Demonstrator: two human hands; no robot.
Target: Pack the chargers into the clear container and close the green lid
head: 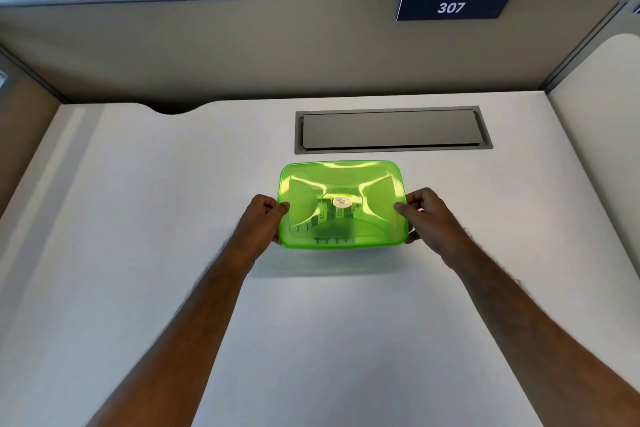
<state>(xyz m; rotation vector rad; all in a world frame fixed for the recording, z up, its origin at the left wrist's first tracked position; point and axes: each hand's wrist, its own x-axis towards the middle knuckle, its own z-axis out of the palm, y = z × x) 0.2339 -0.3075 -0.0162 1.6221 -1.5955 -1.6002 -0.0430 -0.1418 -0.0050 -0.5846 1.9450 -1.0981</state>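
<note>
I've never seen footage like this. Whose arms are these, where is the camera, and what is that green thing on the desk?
There is no machine here: the arms belong to a person, and the single picture comes from a wide-angle camera worn on the head, looking forward and down. That is why both forearms reach in from the bottom edge. The left hand and right hand grip opposite short sides of a green lid, thumbs on top and fingers curled at the edges. The lid sits on a container that it almost hides. Through the translucent green you can make out dark chargers inside. All this rests on a white desk with a grey cable hatch behind, and a partition sign reading 307.
</note>
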